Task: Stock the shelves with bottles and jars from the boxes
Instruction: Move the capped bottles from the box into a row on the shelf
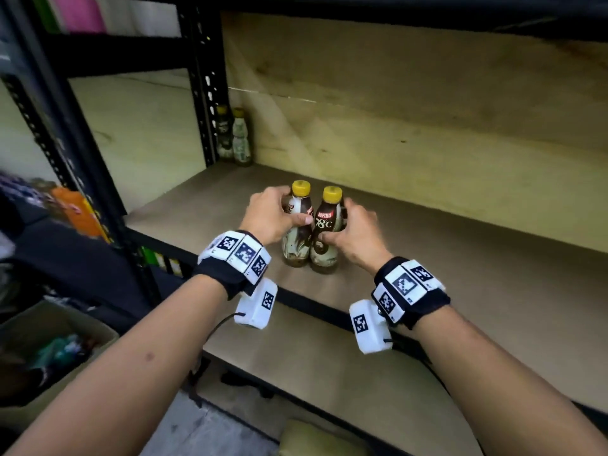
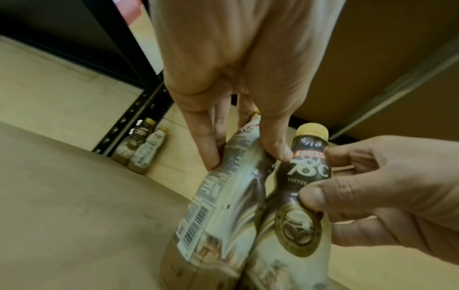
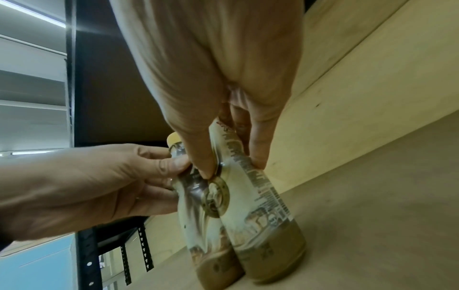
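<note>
Two yellow-capped coffee bottles stand side by side near the front of the wooden shelf [image 1: 460, 278]. My left hand [image 1: 279, 213] grips the upper body of the left bottle [image 1: 297, 240], thumb in front and fingers behind; in the left wrist view the same bottle [image 2: 223, 206] shows its barcode side under my left hand [image 2: 248, 155]. My right hand [image 1: 348, 228] grips the right bottle [image 1: 324, 251], whose "78°C" label faces me. In the right wrist view the right bottle [image 3: 263, 225] stands on the board, held by my right hand [image 3: 231, 170], touching the left bottle [image 3: 201, 225].
Two more bottles of the same kind [image 1: 233, 138] stand at the back left corner by the black upright post [image 1: 204, 87]. A plywood back wall [image 1: 427, 120] closes the shelf behind. An open cardboard box [image 1: 49, 350] with goods sits low at my left.
</note>
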`<state>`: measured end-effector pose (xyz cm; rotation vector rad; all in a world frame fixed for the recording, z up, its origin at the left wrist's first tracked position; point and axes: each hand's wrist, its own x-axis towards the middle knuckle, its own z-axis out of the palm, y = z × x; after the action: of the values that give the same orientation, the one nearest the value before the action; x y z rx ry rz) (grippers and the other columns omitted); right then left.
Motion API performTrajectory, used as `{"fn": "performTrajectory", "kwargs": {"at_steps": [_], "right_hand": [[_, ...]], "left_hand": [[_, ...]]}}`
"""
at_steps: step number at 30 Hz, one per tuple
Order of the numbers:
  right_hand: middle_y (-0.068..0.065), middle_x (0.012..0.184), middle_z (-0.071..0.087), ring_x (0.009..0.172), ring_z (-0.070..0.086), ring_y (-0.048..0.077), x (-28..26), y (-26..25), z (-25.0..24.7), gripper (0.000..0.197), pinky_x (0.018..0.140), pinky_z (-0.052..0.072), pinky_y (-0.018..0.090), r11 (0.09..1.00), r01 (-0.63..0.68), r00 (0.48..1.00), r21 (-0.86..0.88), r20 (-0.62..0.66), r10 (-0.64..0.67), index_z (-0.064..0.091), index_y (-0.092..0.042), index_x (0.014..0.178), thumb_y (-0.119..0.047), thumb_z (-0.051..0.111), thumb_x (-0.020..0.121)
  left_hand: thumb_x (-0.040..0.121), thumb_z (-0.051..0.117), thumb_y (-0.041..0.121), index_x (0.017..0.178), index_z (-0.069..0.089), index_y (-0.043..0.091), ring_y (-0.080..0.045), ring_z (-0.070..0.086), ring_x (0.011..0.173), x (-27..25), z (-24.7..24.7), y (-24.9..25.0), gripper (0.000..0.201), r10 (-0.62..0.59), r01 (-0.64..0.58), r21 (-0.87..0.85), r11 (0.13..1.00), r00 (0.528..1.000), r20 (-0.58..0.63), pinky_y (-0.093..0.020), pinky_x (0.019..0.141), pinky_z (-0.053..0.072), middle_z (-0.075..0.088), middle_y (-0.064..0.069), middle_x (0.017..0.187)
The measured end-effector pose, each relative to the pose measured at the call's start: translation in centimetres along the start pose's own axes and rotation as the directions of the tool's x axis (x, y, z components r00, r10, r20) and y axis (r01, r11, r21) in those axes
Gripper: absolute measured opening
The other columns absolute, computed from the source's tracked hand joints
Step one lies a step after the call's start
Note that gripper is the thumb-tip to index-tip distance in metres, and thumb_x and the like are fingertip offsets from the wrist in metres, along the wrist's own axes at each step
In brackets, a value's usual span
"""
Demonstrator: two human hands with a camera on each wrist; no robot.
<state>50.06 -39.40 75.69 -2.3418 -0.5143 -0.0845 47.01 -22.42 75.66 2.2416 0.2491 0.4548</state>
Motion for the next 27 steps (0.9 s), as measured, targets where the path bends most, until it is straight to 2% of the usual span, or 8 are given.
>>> {"fn": "performTrajectory", "kwargs": {"at_steps": [3, 6, 9, 15, 18, 20, 24, 27], "right_hand": [[0.009, 0.112, 0.066, 0.109, 0.061, 0.031, 4.9, -3.2, 4.5, 0.041, 0.089, 0.050, 0.037, 0.997, -0.025, 0.999, -0.075, -0.030, 0.023, 0.056, -0.018, 0.117, -0.023, 0.075, 0.080], [0.013, 0.113, 0.067, 0.106, 0.062, 0.034, 10.0, -5.7, 8.0, 0.038, 0.084, 0.049, 0.035, 0.990, -0.047, 0.998, -0.132, -0.035, 0.043, 0.058, -0.013, 0.117, -0.023, 0.072, 0.084], [0.014, 0.113, 0.066, 0.102, 0.064, 0.034, 15.4, -6.8, 10.8, 0.044, 0.077, 0.049, 0.034, 0.991, -0.036, 0.997, -0.126, -0.079, 0.027, 0.050, -0.008, 0.119, -0.020, 0.072, 0.083], [0.017, 0.116, 0.065, 0.105, 0.061, 0.038, 23.7, -7.1, 13.6, 0.050, 0.079, 0.049, 0.039, 0.983, -0.077, 0.990, -0.170, -0.134, 0.054, 0.044, -0.006, 0.124, -0.020, 0.071, 0.084], [0.017, 0.120, 0.062, 0.108, 0.059, 0.039, 26.1, -7.0, 14.3, 0.051, 0.081, 0.049, 0.040, 0.981, -0.107, 0.986, -0.159, -0.146, 0.084, 0.041, -0.007, 0.127, -0.020, 0.068, 0.086], [0.017, 0.122, 0.061, 0.110, 0.058, 0.039, 27.3, -7.0, 14.6, 0.051, 0.083, 0.048, 0.041, 0.979, -0.127, 0.983, -0.157, -0.150, 0.104, 0.040, -0.007, 0.128, -0.020, 0.067, 0.087], [0.016, 0.125, 0.059, 0.113, 0.056, 0.039, 29.2, -7.2, 15.1, 0.053, 0.083, 0.045, 0.040, 0.977, -0.142, 0.978, -0.158, -0.172, 0.114, 0.038, -0.007, 0.131, -0.022, 0.065, 0.088], [0.017, 0.126, 0.058, 0.115, 0.055, 0.039, 30.7, -7.5, 15.4, 0.053, 0.084, 0.045, 0.039, 0.974, -0.155, 0.973, -0.162, -0.195, 0.123, 0.036, -0.008, 0.135, -0.020, 0.062, 0.090]], "left_hand": [[0.065, 0.086, 0.036, 0.109, 0.069, 0.024, -0.020, 0.067, 0.096, 5.1, -2.4, -3.5, 0.049, -0.057, 0.058, 0.018, 0.998, 0.998, -0.040, -0.036, 0.092, 0.053, 0.073, 0.000, 0.100], [0.068, 0.085, 0.032, 0.112, 0.068, 0.020, -0.020, 0.066, 0.102, 10.7, -4.3, -6.5, 0.049, -0.055, 0.056, 0.017, 0.998, 0.997, -0.053, -0.030, 0.095, 0.050, 0.072, -0.001, 0.106], [0.071, 0.082, 0.031, 0.112, 0.067, 0.020, -0.021, 0.065, 0.103, 16.5, -5.0, -9.3, 0.045, -0.042, 0.043, 0.023, 0.999, 0.999, -0.028, -0.032, 0.094, 0.050, 0.071, -0.001, 0.110], [0.075, 0.074, 0.034, 0.105, 0.063, 0.018, -0.029, 0.062, 0.098, 26.6, -4.5, -11.5, 0.035, -0.009, 0.010, 0.129, 0.992, 1.000, -0.010, -0.031, 0.081, 0.048, 0.069, -0.008, 0.103], [0.073, 0.070, 0.037, 0.101, 0.066, 0.026, -0.029, 0.064, 0.098, 30.4, -3.8, -12.2, 0.030, -0.022, 0.028, 0.115, 0.993, 0.998, -0.054, -0.038, 0.087, 0.052, 0.069, -0.004, 0.102], [0.074, 0.067, 0.038, 0.097, 0.068, 0.027, -0.033, 0.064, 0.098, 32.7, -3.6, -12.5, 0.026, -0.023, 0.037, 0.172, 0.984, 0.996, -0.083, -0.042, 0.086, 0.053, 0.068, -0.005, 0.104], [0.085, 0.062, 0.034, 0.110, 0.068, 0.019, -0.036, 0.061, 0.108, 34.6, -4.4, -12.6, 0.030, 0.043, -0.031, 0.243, 0.969, 0.998, -0.042, -0.045, 0.092, 0.050, 0.066, -0.013, 0.117], [0.086, 0.062, 0.032, 0.108, 0.068, 0.017, -0.034, 0.061, 0.108, 35.1, -4.2, -13.9, 0.027, 0.099, -0.086, 0.252, 0.964, 0.994, -0.036, -0.043, 0.091, 0.050, 0.066, -0.011, 0.116]]}}
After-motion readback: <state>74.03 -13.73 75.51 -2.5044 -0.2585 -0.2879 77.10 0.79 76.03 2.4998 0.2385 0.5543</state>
